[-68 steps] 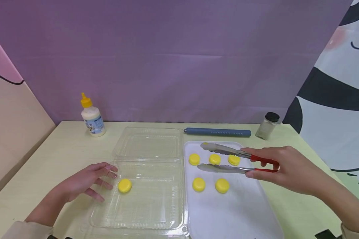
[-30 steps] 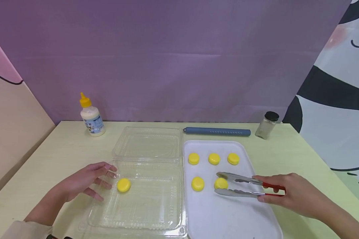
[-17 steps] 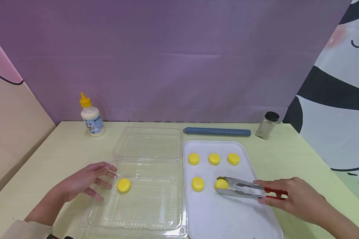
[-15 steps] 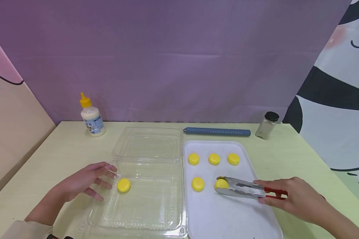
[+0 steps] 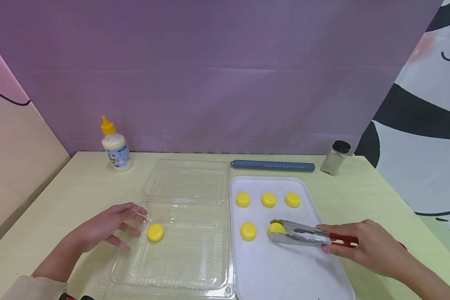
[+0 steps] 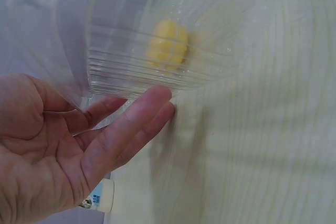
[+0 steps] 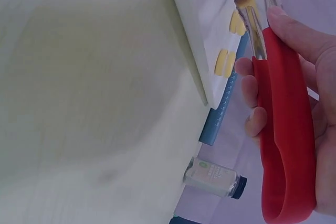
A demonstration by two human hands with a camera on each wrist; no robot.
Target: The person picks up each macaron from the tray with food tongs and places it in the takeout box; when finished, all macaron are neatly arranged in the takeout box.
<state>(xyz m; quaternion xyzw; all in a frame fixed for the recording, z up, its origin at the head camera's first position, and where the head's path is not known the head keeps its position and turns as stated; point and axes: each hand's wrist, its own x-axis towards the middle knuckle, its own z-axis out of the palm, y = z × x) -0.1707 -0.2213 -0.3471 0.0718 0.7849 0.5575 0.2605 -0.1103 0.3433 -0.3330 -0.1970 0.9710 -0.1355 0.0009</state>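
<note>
My right hand [image 5: 369, 248] grips the red handles of metal tongs [image 5: 300, 239], seen close up as red tongs [image 7: 286, 129] in the right wrist view. The tong tips stand either side of a yellow macaron [image 5: 276, 228] on the white tray [image 5: 292, 271]. Several other yellow macarons sit on the tray in rows. My left hand [image 5: 110, 227] is at the left wall of the open clear plastic container [image 5: 187, 266], fingers extended along its outside in the left wrist view. One macaron [image 5: 155, 232] lies inside near that wall.
The container's lid [image 5: 189, 179] lies folded back behind it. Along the back are a white bottle with a yellow nozzle [image 5: 116, 150], a blue-grey rod [image 5: 273, 166] and a black-capped glass jar [image 5: 335, 158]. A purple cloth [image 5: 225, 75] hangs behind the table.
My right hand has brought the tongs toward me, from above the back row to a front-row macaron, and the tong arms have drawn closer together around it. The left hand stays put.
</note>
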